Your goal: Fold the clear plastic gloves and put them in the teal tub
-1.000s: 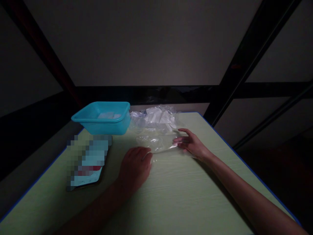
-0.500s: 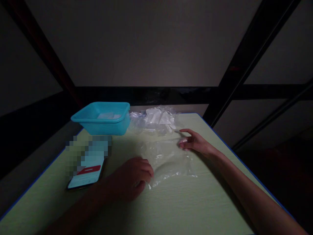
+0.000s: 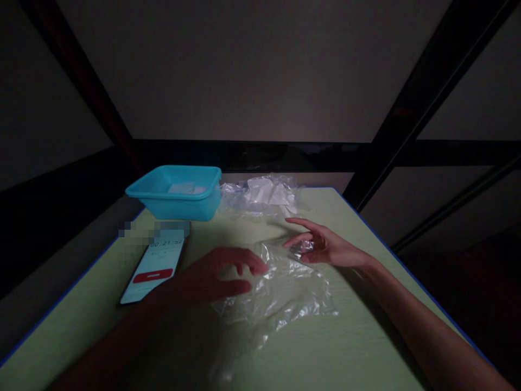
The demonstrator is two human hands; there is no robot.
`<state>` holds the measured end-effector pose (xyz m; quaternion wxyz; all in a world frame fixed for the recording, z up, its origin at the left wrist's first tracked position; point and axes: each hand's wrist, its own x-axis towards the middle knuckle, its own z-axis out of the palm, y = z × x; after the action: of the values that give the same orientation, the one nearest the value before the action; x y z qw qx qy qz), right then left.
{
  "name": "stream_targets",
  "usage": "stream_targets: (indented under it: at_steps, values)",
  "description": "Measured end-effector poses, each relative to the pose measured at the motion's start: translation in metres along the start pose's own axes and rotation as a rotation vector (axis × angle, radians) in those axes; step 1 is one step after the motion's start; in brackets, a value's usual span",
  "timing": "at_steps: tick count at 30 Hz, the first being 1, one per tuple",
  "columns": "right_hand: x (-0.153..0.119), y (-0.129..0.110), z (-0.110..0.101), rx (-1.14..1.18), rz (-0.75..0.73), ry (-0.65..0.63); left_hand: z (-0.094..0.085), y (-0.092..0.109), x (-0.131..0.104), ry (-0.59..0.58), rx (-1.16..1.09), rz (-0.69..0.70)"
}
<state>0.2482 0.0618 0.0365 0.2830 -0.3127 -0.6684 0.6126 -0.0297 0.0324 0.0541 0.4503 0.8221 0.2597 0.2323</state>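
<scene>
A thin clear plastic bag lies loosely crumpled on the table between my two hands. Over its left part, my left hand reaches with thumb and fingers apart, the fingertips close to the film; whether they touch it I cannot tell. My right hand has a bunched bit of the bag's far edge between thumb and fingers, while its index finger stretches out free.
A phone showing a timer lies left of my left hand. Behind it stands a blue plastic basket with something whitish inside. Crumpled clear plastic with white pieces sits at the back of the pale green table, near the wall.
My left hand has opened from its curled grip and shifted slightly up and right. The bag, flatter before, is now more crumpled and spreads nearer me. My right hand has come slightly nearer me.
</scene>
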Motion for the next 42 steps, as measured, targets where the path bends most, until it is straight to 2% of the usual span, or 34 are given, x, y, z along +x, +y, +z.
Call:
stream_targets:
  at_steps: [1, 3, 7, 10, 13, 16, 21, 26, 31, 35, 42]
  values:
    - [-0.001, -0.002, 0.002, -0.009, -0.024, -0.023, -0.004, -0.002, 0.009, 0.089, 0.003, -0.038]
    - [-0.003, -0.005, 0.004, -0.026, -0.059, -0.057, -0.011, -0.006, 0.029, 0.121, 0.007, -0.062]
    - [-0.006, -0.006, 0.003, -0.039, -0.083, -0.093, -0.018, -0.01, 0.067, -0.132, -0.063, -0.079]
    - [-0.006, -0.004, 0.002, -0.024, -0.098, -0.112, -0.015, -0.011, 0.088, -0.283, -0.245, -0.134]
    - [-0.005, -0.002, 0.0, 0.004, -0.106, -0.128, -0.008, -0.012, 0.1, -0.332, -0.313, -0.206]
    - [-0.004, 0.0, -0.002, 0.044, -0.087, -0.127, -0.006, -0.013, 0.104, -0.328, -0.251, -0.24]
    - [-0.001, 0.006, -0.008, 0.018, -0.054, -0.049, -0.019, -0.019, 0.1, -0.268, -0.058, -0.281]
    - [0.009, 0.022, -0.008, -0.134, -0.089, 0.178, -0.03, -0.031, 0.093, -0.059, 0.238, -0.282]
    - [0.014, 0.031, -0.004, -0.348, -0.095, 0.426, -0.023, -0.033, 0.089, 0.161, 0.488, -0.235]
    - [0.015, 0.03, -0.002, -0.469, -0.115, 0.542, -0.016, -0.027, 0.087, 0.243, 0.627, -0.199]
    - [0.016, 0.033, -0.004, -0.512, -0.1, 0.571, -0.003, -0.036, 0.08, 0.269, 0.713, -0.218]
